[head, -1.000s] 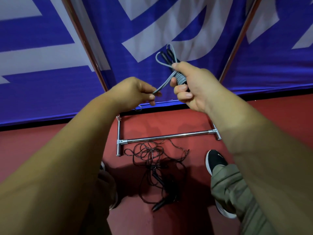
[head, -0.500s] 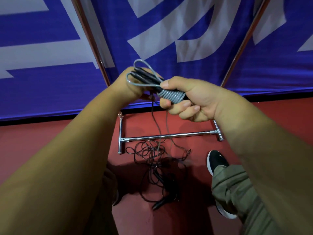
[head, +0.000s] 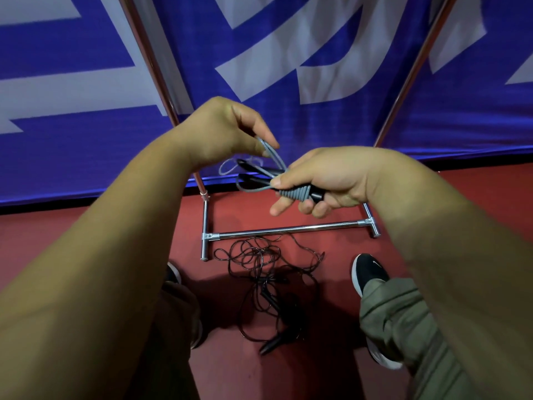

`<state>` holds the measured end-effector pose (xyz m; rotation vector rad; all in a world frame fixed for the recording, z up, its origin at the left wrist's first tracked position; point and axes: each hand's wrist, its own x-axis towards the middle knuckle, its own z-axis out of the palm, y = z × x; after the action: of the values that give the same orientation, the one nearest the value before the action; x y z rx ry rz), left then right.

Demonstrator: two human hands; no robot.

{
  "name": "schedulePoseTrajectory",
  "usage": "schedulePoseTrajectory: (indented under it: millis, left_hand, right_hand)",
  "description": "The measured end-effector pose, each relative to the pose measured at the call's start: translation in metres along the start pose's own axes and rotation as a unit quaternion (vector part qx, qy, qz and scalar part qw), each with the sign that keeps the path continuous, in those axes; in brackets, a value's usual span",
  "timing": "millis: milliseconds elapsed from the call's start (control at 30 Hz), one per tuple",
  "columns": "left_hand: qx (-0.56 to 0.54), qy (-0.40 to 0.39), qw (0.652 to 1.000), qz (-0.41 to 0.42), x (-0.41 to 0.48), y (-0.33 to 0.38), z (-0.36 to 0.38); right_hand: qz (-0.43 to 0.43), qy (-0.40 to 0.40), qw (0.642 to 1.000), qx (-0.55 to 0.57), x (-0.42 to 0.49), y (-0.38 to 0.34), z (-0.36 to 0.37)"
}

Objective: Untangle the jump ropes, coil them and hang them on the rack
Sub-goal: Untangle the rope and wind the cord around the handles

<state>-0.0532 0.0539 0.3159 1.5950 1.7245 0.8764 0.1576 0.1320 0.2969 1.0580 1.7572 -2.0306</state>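
Grey rope (head: 294, 194), tightly coiled, perhaps knotted

head-worn wide view, facing forward and down, hands close

Left hand (head: 227, 131) pinching grey rope (head: 297, 194), right hand (head: 331, 177) curled round it, forearms converging

Grey rope (head: 294, 193) bundled, black rope (head: 261, 272) tangled.
The grey rope, wound round its 2 black handles (head: 255, 170), sat gripped in the right hand (head: 331, 180), 1 loop pinched by the left hand (head: 227, 131); the black rope lay heaped on the floor (head: 86, 241) beside the base bar of the chrome rack (head: 288, 228).
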Motion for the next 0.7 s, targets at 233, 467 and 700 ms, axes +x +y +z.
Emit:
schedulePoseTrajectory:
  millis: [233, 467, 700]
  left_hand:
    - [0.117, -0.084, 0.989, -0.035, 0.001, 0.002, 0.005]
    - [0.103, -0.088, 0.981, -0.137, 0.000, -0.002, 0.018]
    - [0.127, -0.049, 0.972, -0.194, 0.002, -0.001, 0.028]
  right_hand:
    - [-0.014, 0.211, 0.977, -0.013, 0.025, 0.009, -0.013]
    - [-0.073, 0.255, 0.963, -0.044, 0.032, 0.008, -0.008]
    - [-0.087, 0.236, 0.967, -0.030, 0.030, 0.007, -0.002]
